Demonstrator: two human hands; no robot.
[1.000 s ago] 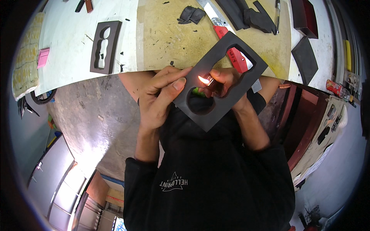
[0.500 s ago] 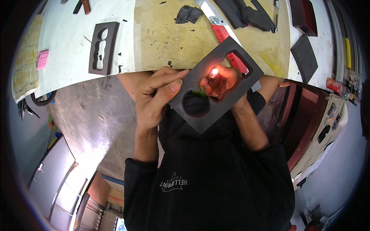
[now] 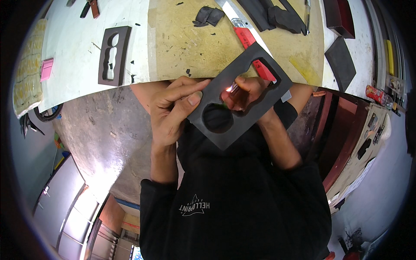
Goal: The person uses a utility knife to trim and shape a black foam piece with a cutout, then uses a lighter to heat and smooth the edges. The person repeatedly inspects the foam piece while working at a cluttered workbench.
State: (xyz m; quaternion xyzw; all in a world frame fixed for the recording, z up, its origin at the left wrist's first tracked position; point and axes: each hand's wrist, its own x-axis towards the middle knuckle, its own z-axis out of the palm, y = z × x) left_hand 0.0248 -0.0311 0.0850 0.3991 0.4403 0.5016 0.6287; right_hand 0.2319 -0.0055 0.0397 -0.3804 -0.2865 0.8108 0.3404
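Note:
My left hand (image 3: 175,110) grips a dark grey foam insert (image 3: 236,128) by its left edge, thumb on top. The insert is tilted in front of me at the table's edge, with a round hole and a longer wavy cutout. Through the wavy cutout I see my right hand (image 3: 249,89), closed around a lighter (image 3: 235,87) whose body is mostly hidden in the fingers. Its small flame (image 3: 229,89) burns beside the cutout's inner edge, near the strip between the two openings. Behind the insert, a red-handled knife (image 3: 244,37) lies on the table.
A second dark foam insert (image 3: 124,56) lies at left on the white table (image 3: 82,56), beyond it a pink piece (image 3: 46,69). Black foam scraps (image 3: 209,16) rest on the tan board (image 3: 173,47). At right are a dark box (image 3: 340,19), a dark sheet (image 3: 341,64) and a bottle (image 3: 379,95).
My right hand has turned and the lighter flame has moved left and down, closer to the strip between the openings. The left hand keeps its grip on the foam insert.

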